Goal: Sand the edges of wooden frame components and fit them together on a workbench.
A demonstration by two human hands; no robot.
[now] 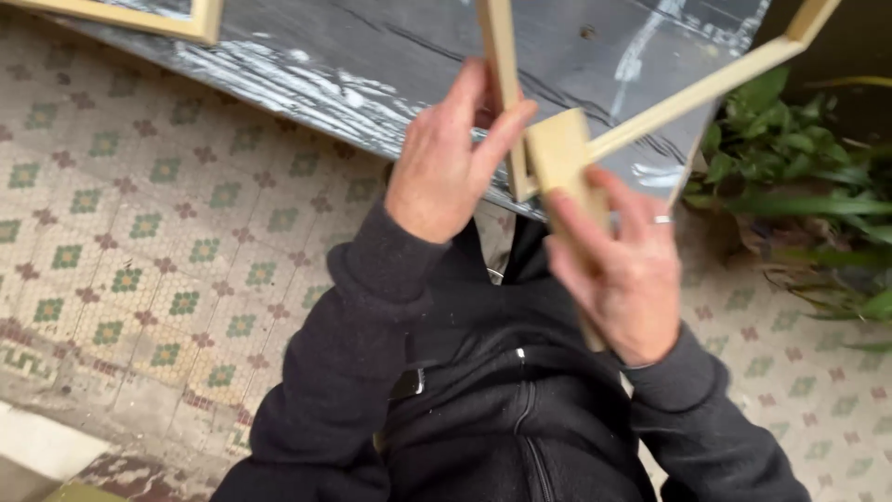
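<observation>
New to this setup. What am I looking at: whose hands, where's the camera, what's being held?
There is one picture, taken by a camera worn on a person's head and looking down, so the dark zipped top at the bottom is their own body. No machine is involved, only two bare hands. The left hand grips one bar of a pale wooden frame near its corner. The right hand, with a ring on one finger, holds a pale wooden block against that corner. Behind them is a dark, paint-streaked tabletop, with another wooden frame lying on it at top left. Below is a patterned tile floor, and green plants stand at right.
</observation>
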